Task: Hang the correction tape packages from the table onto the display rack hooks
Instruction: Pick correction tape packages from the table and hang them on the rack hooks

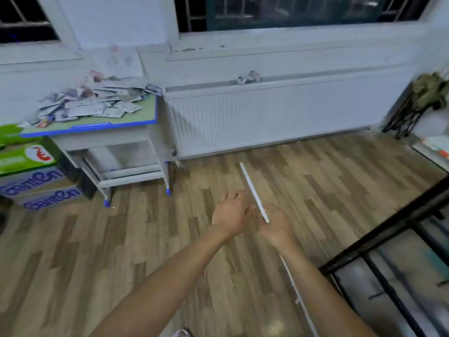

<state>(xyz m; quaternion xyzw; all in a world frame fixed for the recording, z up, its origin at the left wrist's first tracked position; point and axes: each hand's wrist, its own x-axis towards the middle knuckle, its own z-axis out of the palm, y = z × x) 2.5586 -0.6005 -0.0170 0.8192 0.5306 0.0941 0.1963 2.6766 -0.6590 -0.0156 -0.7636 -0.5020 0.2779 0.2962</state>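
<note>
Dozens of correction tape packages (pixel 90 102) lie in a loose heap on the green-topped table (pixel 136 117) at the left, well apart from both hands. The pile has no common direction: the flat packs overlap at all angles, some long axes running across the tabletop, others toward the wall, so no single heading can be given.

From the one head view, the right hand (pixel 275 224) grips a long thin white strip (pixel 254 190), seen edge-on; its long axis runs from the hand up and slightly left, toward the radiator (pixel 279 115). A second white edge continues below the right forearm, and I cannot tell whether it is the same piece. The left hand (pixel 232 214) sits just beside the right, fingers loosely spread and holding nothing; whether its fingertips touch the strip is too blurred to say.

A black metal rack frame (pixel 388 239) stands at the right edge; no hooks are discernible on it.

Risks, as I judge them: the strip is long and slender, so swinging it could strike the rack frame or the radiator, or sweep packages off the table edge. The heap reaches the table's front rim, so pulling one pack may drag others to the floor.
</note>
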